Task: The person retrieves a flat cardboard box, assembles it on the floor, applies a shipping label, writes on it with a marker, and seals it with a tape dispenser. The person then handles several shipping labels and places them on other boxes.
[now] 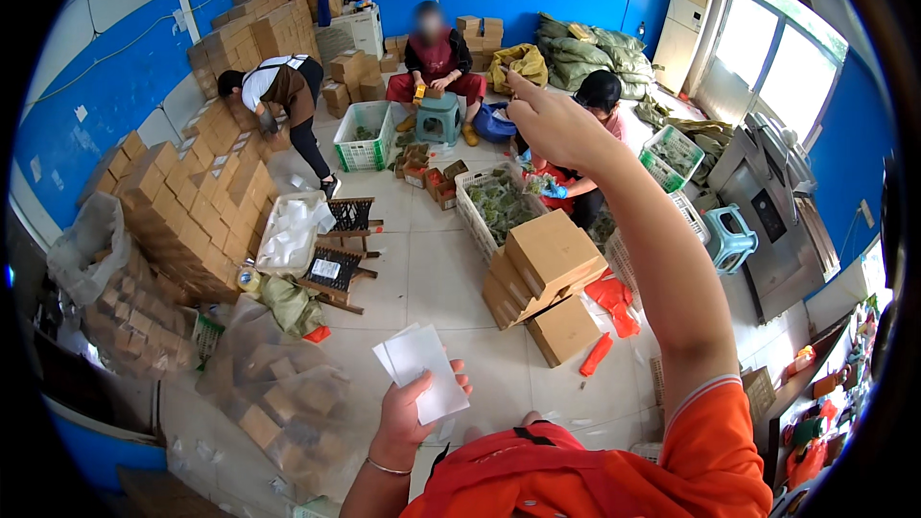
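My left hand holds a few white paper slips between thumb and fingers, low in the middle of the view. My right arm is stretched forward, and my right hand is raised with its index finger extended; it appears to hold nothing, though its palm side is hidden. Below that arm, a stack of brown cardboard boxes stands on the tiled floor. Behind the boxes is a white plastic crate of bagged green plants. A person in blue gloves handles a bagged plant beside it.
Cardboard boxes are piled high at left, where a person bends over. Another person sits behind a blue-green stool. A crate of white bags and low folding stools stand left of centre. Red bags lie at right.
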`<state>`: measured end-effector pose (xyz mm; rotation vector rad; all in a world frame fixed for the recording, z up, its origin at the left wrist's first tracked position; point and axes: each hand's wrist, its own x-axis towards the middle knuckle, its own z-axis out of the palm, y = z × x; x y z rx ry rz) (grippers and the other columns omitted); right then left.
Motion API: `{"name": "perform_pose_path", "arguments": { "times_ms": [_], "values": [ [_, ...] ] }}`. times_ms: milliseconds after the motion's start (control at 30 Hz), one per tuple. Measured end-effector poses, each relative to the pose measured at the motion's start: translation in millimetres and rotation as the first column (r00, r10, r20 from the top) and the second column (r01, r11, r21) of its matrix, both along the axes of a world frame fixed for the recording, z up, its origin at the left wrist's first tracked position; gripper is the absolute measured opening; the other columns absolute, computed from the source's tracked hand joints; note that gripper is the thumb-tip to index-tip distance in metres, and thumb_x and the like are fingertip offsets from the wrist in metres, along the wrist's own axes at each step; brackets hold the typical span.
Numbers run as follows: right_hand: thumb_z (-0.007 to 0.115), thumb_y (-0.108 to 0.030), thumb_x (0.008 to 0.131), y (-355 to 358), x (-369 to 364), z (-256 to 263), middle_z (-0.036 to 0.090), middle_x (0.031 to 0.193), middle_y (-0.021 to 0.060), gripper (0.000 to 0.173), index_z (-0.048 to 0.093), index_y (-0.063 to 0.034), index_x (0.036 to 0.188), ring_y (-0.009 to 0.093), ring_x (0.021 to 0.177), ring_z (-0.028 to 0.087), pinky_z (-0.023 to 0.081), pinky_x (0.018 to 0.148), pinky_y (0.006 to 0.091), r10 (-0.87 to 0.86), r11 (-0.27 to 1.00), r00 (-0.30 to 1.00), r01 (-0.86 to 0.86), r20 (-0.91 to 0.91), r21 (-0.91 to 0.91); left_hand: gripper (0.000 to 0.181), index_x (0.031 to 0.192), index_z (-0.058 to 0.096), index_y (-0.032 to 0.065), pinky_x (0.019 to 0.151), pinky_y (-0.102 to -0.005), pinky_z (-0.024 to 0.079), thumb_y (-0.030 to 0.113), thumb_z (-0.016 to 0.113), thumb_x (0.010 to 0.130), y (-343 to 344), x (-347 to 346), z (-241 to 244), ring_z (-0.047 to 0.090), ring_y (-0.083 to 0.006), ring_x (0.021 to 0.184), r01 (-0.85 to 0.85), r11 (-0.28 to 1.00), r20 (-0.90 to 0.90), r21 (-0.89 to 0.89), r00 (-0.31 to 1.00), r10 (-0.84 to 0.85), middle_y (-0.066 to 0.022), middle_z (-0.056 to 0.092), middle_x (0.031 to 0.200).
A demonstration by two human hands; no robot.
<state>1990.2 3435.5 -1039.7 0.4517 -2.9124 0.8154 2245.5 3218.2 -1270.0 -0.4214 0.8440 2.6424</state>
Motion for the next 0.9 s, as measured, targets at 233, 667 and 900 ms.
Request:
{"name": "perform_pose_path", "arguments": {
  "times_ms": [233,667,900],
  "values": [
    [0.037,-0.03,0.091,-5,7,4,0.065,0.065,0.0184,0.068,0.029,0.0031,0.15,0.029,0.074,0.069,0.048,0.087,0.0383,-0.046,0.999,0.999,0.046,0.0,0.008,0.042,0.137,0.042,-0.0001,0.095,-0.0526,0.051,0.014,0.047,0.098,-9,-1,-6,0.061,-0.0376,0.108,0.006,0.998,-0.041,0.063,0.999,-0.003,-0.0242,0.057,0.125],
    [0.038,-0.027,0.091,-2,13,-29,0.067,0.073,0.021,0.063,0.033,-0.0002,0.147,0.031,0.068,0.068,0.051,0.079,0.0424,-0.035,0.998,0.996,0.04,-0.086,0.047,0.052,0.138,0.041,0.0003,0.098,-0.0532,0.049,0.023,0.056,0.093,-16,4,-13,0.061,-0.0367,0.109,-0.04,0.997,-0.096,0.069,0.994,0.047,-0.023,0.057,0.124],
    [0.044,-0.031,0.091,-7,34,-32,0.067,0.093,0.0294,0.065,0.029,-0.0035,0.148,0.045,0.088,0.065,0.049,0.079,0.054,0.003,0.993,0.996,-0.013,0.086,0.113,0.058,0.14,0.041,0.0049,0.103,-0.058,0.042,0.033,0.059,0.092,-16,2,-15,0.059,-0.0335,0.111,-0.036,0.99,-0.127,0.139,0.99,0.054,-0.0196,0.057,0.126]
  ]
}}
